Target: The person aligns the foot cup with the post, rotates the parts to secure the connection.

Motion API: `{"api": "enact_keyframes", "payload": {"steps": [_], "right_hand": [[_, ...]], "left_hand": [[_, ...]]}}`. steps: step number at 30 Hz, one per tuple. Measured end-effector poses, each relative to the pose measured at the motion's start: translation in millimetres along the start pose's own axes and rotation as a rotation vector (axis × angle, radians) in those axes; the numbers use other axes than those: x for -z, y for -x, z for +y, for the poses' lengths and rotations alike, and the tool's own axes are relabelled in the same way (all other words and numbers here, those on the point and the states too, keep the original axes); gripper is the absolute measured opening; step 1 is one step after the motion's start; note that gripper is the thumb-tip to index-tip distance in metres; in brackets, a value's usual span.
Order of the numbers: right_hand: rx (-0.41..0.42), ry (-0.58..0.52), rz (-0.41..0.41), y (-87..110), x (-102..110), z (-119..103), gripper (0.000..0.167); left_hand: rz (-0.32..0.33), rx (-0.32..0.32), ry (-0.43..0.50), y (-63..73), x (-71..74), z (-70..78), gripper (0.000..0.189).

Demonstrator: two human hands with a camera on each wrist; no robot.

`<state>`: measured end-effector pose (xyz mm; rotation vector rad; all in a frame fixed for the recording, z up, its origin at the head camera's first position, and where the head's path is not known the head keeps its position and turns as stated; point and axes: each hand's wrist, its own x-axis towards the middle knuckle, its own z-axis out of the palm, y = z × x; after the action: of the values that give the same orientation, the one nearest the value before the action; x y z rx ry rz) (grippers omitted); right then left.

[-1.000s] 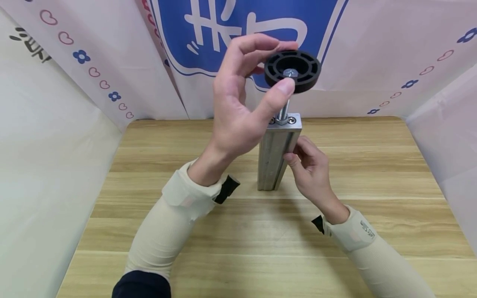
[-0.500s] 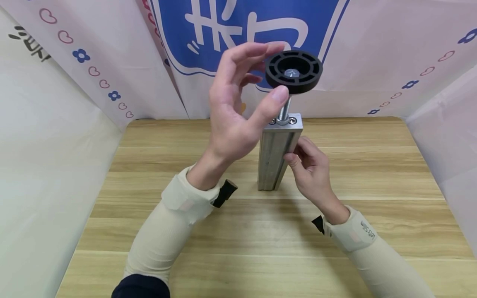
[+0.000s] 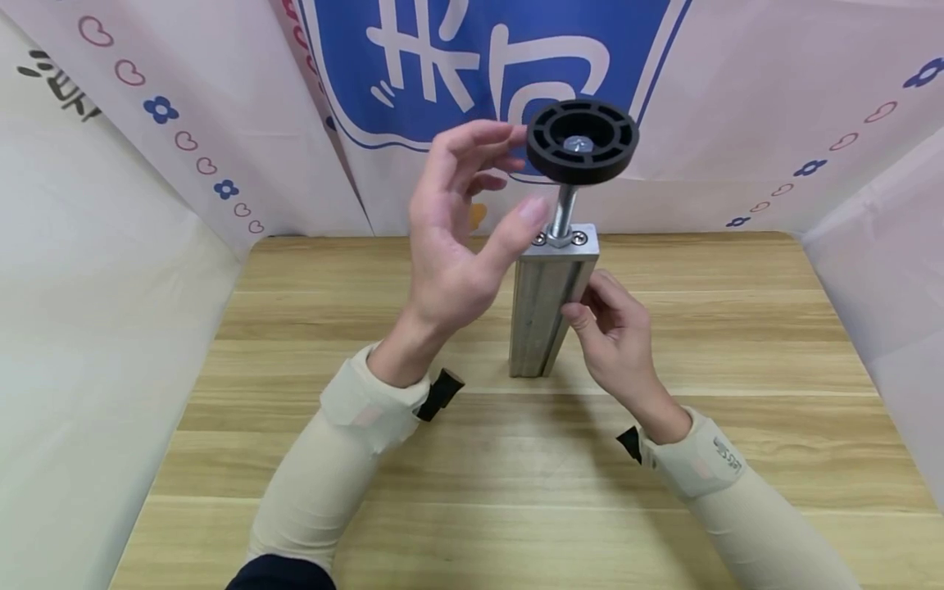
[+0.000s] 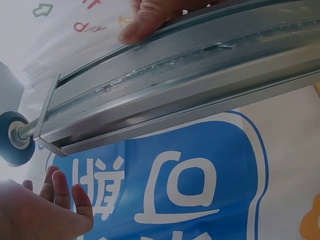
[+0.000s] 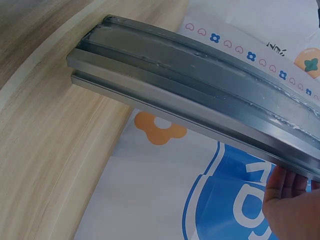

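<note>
An aluminium profile [image 3: 540, 319] stands upright on the table, with an end plate and screws at its top. From the plate rises a threaded bolt [image 3: 565, 209] with a nut at its base, topped by a round black levelling foot [image 3: 581, 170]. My left hand [image 3: 448, 254] is left of the foot, fingers loosely bent and thumb spread away, gripping nothing. Whether its fingertips brush the foot's edge is unclear. My right hand [image 3: 618, 340] holds the profile's right side, thumb in front and fingers behind. The left wrist view shows its thumb [image 4: 137, 30] on the profile.
Under the profile is a wood-grain table [image 3: 472, 492]. A white printed sheet with a blue panel [image 3: 413, 74] hangs close behind it. White sheets [image 3: 96, 328] stand along both sides.
My left hand's thumb and fingers have come off the levelling foot, and the hand has dropped slightly down and left. The right hand and profile have stayed in place.
</note>
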<state>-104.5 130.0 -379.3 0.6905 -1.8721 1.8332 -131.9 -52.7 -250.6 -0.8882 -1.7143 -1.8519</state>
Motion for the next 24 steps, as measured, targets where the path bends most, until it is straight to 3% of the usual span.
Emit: {"api": "enact_keyframes", "payload": {"steps": [24], "right_hand": [[0.001, -0.004, 0.012, -0.3, -1, 0, 0.062]], "left_hand": [[0.023, 0.063, -0.02, 37.9, 4.7, -28.0, 0.051]]}}
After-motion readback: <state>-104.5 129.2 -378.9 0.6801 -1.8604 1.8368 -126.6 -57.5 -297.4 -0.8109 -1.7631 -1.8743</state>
